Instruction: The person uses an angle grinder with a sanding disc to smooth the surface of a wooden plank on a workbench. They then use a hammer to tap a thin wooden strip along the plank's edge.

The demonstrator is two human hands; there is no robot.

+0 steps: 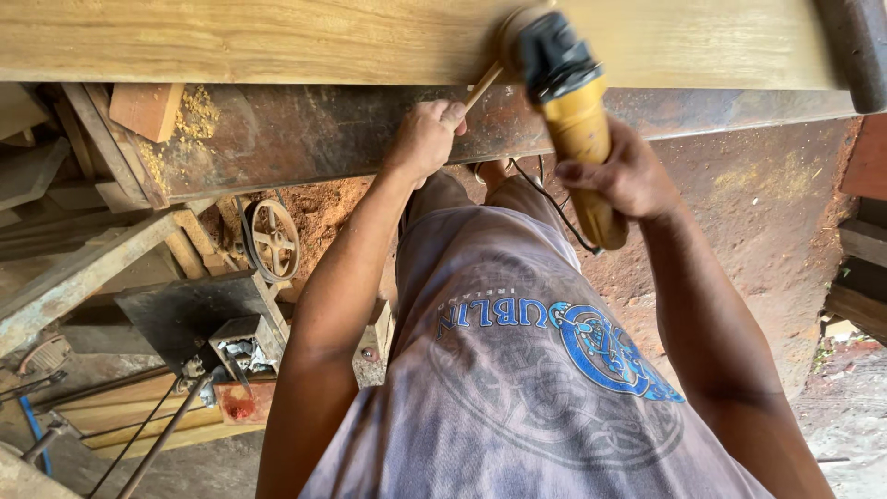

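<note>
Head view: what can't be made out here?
- Grinder disc: hidden between the tool's head and the plank.
- Left hand palm and the foot of the wooden side handle: covered by the curled fingers.
- Cord end: runs behind the right hand and shirt.
- Plank ends: cut by the frame edges.
- Small parts by the pulley wheel: too small.

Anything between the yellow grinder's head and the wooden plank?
Nothing visible. The yellow angle grinder, gripped by the right hand, has its head right at the pale wooden plank. The left hand holds its thin wooden side handle, off to the side.
</note>
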